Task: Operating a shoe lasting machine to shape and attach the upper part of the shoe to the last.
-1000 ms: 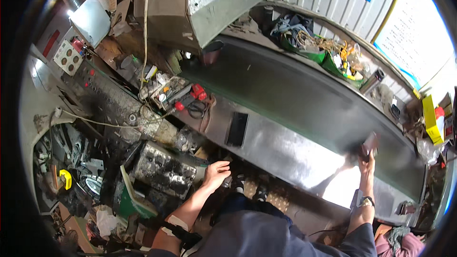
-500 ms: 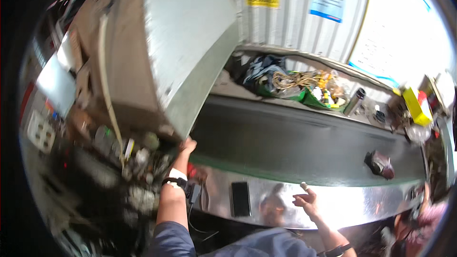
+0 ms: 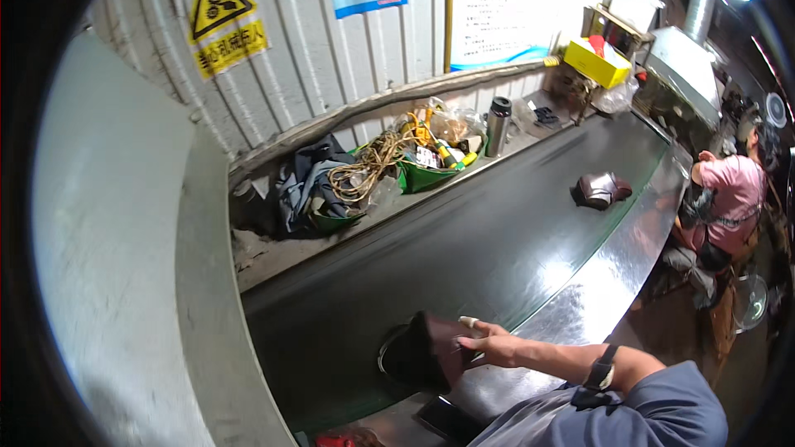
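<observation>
My right hand [image 3: 497,348] is closed on a dark maroon shoe upper [image 3: 443,352] with a black inside, held over the near part of the dark conveyor belt [image 3: 331,314]. A pale wrap covers one fingertip of that hand. My left hand is out of sight. Farther along the belt, to the right, lies another maroon shoe upper [image 3: 603,190]. Below the held piece, a black phone [image 3: 447,419] rests on the shiny metal ledge [image 3: 571,302], partly cut off from sight by my clothing.
A large pale metal hood [image 3: 124,240] stands at the left. Behind the belt, a shelf carries dark cloth [image 3: 310,182], coiled cord [image 3: 368,165], green trays and a steel flask [image 3: 498,127]. A yellow box [image 3: 596,63] sits farther off. A person in pink [image 3: 733,199] is at the far right.
The view has swung to the right. My right hand, empty before, now holds a shoe upper. My left hand, earlier by the hood's lower edge, has left the picture.
</observation>
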`<state>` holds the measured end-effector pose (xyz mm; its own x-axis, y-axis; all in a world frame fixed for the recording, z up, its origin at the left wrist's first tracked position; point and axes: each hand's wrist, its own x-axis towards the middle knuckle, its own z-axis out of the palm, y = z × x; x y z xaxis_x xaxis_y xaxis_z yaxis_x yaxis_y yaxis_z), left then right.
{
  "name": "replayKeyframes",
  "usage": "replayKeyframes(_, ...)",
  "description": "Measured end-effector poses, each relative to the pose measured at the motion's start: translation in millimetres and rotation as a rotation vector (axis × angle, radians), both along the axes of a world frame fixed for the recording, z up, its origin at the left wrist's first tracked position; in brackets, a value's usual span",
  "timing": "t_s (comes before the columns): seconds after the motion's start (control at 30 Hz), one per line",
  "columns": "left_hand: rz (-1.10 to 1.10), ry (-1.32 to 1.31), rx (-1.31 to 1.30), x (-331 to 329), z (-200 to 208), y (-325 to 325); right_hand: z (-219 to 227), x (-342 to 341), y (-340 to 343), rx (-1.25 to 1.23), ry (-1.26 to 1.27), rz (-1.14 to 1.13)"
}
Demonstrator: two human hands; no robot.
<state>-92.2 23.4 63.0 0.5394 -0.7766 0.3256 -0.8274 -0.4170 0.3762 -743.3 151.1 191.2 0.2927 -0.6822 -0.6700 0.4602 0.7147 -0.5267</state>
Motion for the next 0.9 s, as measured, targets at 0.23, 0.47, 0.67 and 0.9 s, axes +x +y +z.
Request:
replayKeyframes(0.23, 0.552, 0.179, 0.185, -32.4, -14.0, -8.3, 28.7, -101.8, 40.7, 0.089, -0.082, -0.087)
replayKeyframes(0.47, 0.471, 0.235, 0.272, -100.0, 14.0, 49.8, -10.6, -179.2, 139.6, 0.063, -0.188, -0.339)
replayKeyframes(0.67, -0.225, -0.154, -0.003, -282.7, 92.9, 134.0, -20.7, -220.5, 186.4, -0.062, -0.076, -0.461)
replayKeyframes(0.9, -0.979, -0.103, -0.165, -502.6, 157.7, 207.1, -43.8, -258.1, 182.0, -0.086, -0.039, -0.592)
